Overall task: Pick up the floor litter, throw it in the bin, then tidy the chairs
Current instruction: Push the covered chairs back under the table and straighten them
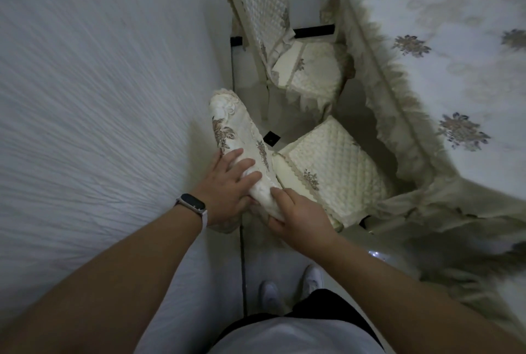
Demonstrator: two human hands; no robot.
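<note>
The table [444,49] under its flowered cloth filled the right of my view, with a pale wall [85,83] along the left and a narrow lane of floor between. Two chairs stood in that lane. The far chair [310,71] sat with its quilted seat turned toward the table edge, its back on the wall side. The near chair [333,171] was the one I was handling: its seat pointed toward the table and tucked partly beneath the cloth's fringe, while the covered backrest [239,148] ran lengthwise away from me, top rail to the far end, roughly parallel to the wall.

I judged this to be the chair-tidying stage, since I saw no litter and no bin in view. Holding the back low let me steer the seat in under the table. My left hand [227,191] lay spread, fingers flat over the padded cover, a band [192,205] on the wrist. My right hand [299,217] was closed around the backrest's near end, thumb hooked beneath it.
</note>
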